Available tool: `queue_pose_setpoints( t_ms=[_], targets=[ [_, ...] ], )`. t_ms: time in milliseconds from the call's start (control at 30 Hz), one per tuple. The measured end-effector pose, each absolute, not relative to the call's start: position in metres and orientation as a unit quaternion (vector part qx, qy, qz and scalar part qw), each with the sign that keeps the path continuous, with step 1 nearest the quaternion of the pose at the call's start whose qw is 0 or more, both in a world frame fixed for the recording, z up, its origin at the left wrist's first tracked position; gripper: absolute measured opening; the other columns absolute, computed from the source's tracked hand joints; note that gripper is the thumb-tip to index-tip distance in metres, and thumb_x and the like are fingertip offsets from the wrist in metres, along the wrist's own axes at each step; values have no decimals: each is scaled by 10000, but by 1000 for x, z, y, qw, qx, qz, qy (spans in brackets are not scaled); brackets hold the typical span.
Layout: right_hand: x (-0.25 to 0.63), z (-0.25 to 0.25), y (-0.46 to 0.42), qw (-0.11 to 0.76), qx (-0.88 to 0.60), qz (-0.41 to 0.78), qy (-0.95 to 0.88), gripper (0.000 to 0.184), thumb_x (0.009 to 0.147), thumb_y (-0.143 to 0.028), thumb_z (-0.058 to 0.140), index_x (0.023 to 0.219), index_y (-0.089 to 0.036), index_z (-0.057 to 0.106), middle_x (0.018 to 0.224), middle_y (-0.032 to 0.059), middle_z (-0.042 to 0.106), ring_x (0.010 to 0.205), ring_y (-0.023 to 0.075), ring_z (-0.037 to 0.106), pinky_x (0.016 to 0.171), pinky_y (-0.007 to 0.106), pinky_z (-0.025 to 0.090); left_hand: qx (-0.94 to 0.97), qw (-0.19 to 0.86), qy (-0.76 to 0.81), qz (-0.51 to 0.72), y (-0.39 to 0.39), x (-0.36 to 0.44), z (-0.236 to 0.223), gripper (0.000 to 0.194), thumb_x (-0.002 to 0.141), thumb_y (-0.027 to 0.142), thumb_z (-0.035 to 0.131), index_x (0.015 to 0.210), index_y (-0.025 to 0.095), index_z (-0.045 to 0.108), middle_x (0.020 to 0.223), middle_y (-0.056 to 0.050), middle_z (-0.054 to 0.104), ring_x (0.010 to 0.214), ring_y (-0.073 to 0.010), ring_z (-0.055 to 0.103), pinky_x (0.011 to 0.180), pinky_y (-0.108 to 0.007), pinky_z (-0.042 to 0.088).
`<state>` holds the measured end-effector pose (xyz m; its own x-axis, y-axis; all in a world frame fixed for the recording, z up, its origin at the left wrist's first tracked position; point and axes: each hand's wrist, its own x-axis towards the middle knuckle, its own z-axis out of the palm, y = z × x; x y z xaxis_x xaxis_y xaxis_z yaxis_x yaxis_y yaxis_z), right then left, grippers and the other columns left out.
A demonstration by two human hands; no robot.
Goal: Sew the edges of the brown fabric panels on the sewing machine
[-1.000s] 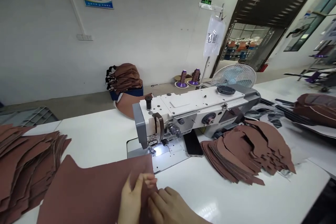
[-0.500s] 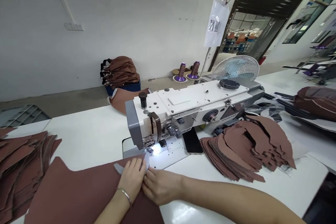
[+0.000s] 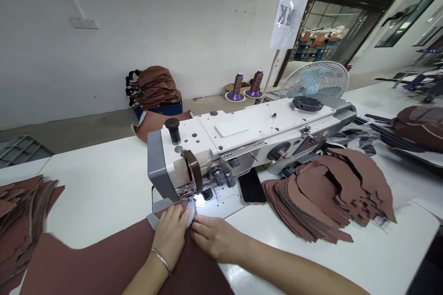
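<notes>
A large brown leather-like panel (image 3: 104, 258) lies on the white table, its upper edge at the lit needle area of the sewing machine (image 3: 207, 147). My left hand (image 3: 170, 230), with a bracelet at the wrist, rests flat on it, fingers stretched toward the presser foot. Beneath those fingers a pale grey piece (image 3: 190, 214) curves along the panel's edge, and its other end shows left of the hand. Just to the right, my right hand (image 3: 214, 238) pinches the panel's edge between thumb and fingers. Its fingertips are partly hidden.
Stacks of cut brown pieces lie at left (image 3: 24, 230) and right (image 3: 311, 193). A phone (image 3: 252, 186) rests under the machine arm. Thread spools (image 3: 237, 87), a fan (image 3: 313, 80) and a blue bin (image 3: 162, 109) of brown pieces are behind.
The view has tilted down and shifted. Both hands and the panel have moved slightly closer to the needle, and the pale piece now curves beside the presser foot.
</notes>
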<state>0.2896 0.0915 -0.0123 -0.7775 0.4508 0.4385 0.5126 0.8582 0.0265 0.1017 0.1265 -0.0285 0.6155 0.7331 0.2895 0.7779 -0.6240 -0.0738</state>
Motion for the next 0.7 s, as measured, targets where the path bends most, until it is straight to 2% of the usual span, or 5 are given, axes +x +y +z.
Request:
queue_pose_setpoints(
  t_ms=[267, 467, 700],
  targets=[
    [292, -16, 91, 213, -262, -65, -939, 209, 949, -121, 423, 969, -42, 616, 901, 97, 622, 917, 196, 562, 957, 329, 456, -899, 116, -403, -128, 126, 104, -27, 386, 815, 11, 445, 1093, 192, 645, 855, -60, 569, 807, -220, 517, 709, -346, 460],
    [292, -15, 94, 210, -258, -57, -941, 226, 961, -124, 400, 1026, -46, 602, 981, 108, 630, 1050, 206, 542, 1030, 326, 412, -902, 148, -379, -147, 125, 101, -29, 423, 779, -15, 433, 1105, 154, 643, 830, -72, 548, 770, -218, 491, 693, -352, 463],
    [292, -14, 95, 214, -256, -63, -941, 216, 947, -120, 424, 994, -32, 615, 967, 105, 632, 996, 201, 558, 1068, 325, 380, -901, 132, -389, -137, 127, 103, -25, 405, 769, 3, 478, 1098, 168, 647, 853, -74, 559, 798, -226, 500, 700, -354, 465]
  ],
)
